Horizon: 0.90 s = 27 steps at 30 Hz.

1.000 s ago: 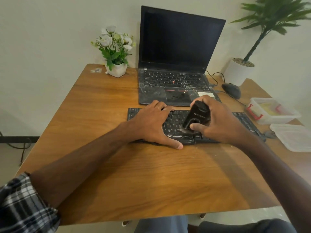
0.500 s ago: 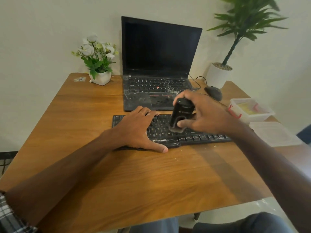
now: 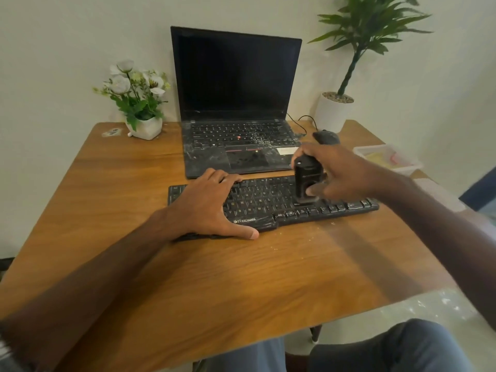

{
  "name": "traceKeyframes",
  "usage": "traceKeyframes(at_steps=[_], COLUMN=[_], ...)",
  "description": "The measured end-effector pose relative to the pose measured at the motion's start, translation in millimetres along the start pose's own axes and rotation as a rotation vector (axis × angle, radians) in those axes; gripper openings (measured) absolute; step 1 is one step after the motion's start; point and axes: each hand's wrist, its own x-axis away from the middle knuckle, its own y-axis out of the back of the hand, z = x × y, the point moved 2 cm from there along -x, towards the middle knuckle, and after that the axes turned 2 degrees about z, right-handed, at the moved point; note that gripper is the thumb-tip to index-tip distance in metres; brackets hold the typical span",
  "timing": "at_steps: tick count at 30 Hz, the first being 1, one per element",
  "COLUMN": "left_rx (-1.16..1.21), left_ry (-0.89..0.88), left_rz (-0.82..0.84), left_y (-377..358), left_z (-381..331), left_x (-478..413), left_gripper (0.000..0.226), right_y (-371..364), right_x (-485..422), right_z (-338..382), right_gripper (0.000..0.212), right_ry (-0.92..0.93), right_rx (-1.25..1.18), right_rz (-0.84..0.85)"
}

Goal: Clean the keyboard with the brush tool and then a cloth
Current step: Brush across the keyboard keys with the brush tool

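Observation:
A black keyboard (image 3: 271, 202) lies across the middle of the wooden table (image 3: 241, 277). My left hand (image 3: 212, 205) rests flat on its left half, fingers spread and thumb along the front edge. My right hand (image 3: 338, 175) grips a black brush tool (image 3: 306, 181), upright, with its lower end on the keys right of centre. Pale crumbs lie on the table in front of the keyboard. No cloth is visible.
An open laptop (image 3: 236, 103) stands right behind the keyboard. A flower pot (image 3: 145, 127) is at the back left, a black mouse (image 3: 326, 136) and potted plant (image 3: 334, 111) at the back right. A plastic container (image 3: 386, 159) sits at the right edge.
My right hand has carried the brush tool rightward along the keyboard and stood it more upright. My left hand stays on the keyboard's left half. The camera has turned right.

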Motion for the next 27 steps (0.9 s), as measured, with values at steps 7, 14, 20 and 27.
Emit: traceKeyframes(at_steps=[7,14,20,27], left_rx=[-0.004,0.007,0.024,0.002], left_ry=[0.012,0.011,0.021,0.02], left_rz=[0.017,0.024,0.03,0.062], left_y=[-1.2,0.8,1.0,1.7], left_z=[1.0,-1.3,-1.8,-0.1], left_x=[-0.7,-0.5,0.6,-2.7], left_gripper=[0.141,0.137,0.136,0.139], right_y=[-16.4,11.9,-0.9,6.2], right_x=[4.3,14.2,15.6,25.4], right_z=[-11.0,-42.6,-32.6,-64.1], right_gripper=[0.06,0.058,0.058,0.059], right_ry=[0.001,-0.092,0.001,-0.113], right_rx=[-0.163,-0.079,-0.255,-0.103], right_rz=[-0.051,-0.09,-0.167,-0.101])
